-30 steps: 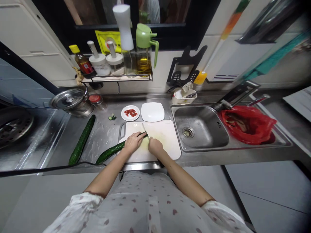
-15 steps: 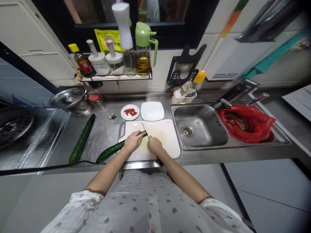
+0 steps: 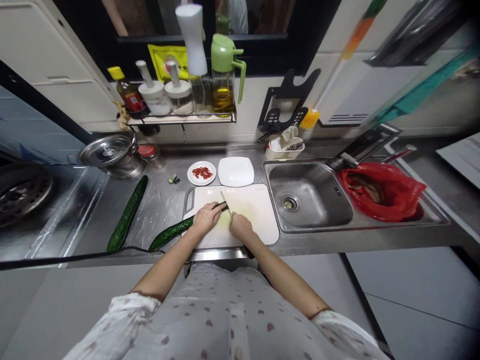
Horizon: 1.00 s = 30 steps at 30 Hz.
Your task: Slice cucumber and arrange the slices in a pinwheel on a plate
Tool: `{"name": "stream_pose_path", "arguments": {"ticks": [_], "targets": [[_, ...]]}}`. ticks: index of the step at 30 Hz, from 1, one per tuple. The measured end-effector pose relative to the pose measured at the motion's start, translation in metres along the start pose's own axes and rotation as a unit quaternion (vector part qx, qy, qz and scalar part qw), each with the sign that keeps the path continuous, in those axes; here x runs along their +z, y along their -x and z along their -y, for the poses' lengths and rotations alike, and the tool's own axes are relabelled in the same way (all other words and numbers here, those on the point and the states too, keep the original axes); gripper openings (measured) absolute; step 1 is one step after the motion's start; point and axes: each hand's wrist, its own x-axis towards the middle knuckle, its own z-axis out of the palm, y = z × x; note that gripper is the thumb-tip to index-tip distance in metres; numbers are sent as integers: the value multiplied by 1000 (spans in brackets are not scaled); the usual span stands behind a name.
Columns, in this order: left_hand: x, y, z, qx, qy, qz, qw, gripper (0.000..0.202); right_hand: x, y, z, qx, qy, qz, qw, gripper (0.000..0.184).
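A long dark green cucumber (image 3: 172, 233) lies slanting from the counter onto the white cutting board (image 3: 258, 210). Over its right part my left hand (image 3: 206, 217) is closed, pressing it to the board with the fingers near the cut end. My right hand (image 3: 241, 227) grips a knife (image 3: 227, 202), its thin blade pointing away from me beside the cucumber's tip. Whether the blade touches the cucumber is too small to tell. The knife's handle is mostly hidden by the hand. On the counter at left rests a second whole cucumber (image 3: 127, 214).
Behind the board stand a small plate of chopped red pieces (image 3: 202, 173) and a white square plate (image 3: 236, 171). Small cucumber end pieces (image 3: 173, 178) lie left of them. The sink (image 3: 311, 195) is at right, with a red plastic bag (image 3: 382, 192) beyond. A lidded pot (image 3: 112, 155) stands back left.
Both hands stay at the same place on the board. The knife and my right hand have shifted very slightly. The whole view has moved a little.
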Motion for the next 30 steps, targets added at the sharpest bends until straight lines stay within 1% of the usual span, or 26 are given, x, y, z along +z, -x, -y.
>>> {"name": "stream_pose_path", "arguments": {"ticks": [6, 13, 18, 25, 30], "targets": [[1, 0, 1, -1, 7, -5, 1000, 41, -2, -6, 4, 3, 2, 3, 1000, 31], [1, 0, 2, -5, 9, -2, 1000, 41, 1, -6, 3, 4, 1, -1, 1000, 31], [0, 1, 1, -4, 5, -2, 1000, 40, 4, -2, 2, 4, 1, -9, 1000, 31], [-1, 1, 1, -6, 2, -2, 1000, 40, 15, 10, -9, 8, 5, -11, 1000, 29], [0, 1, -1, -11, 18, -13, 1000, 41, 13, 8, -6, 10, 8, -11, 1000, 30]]}}
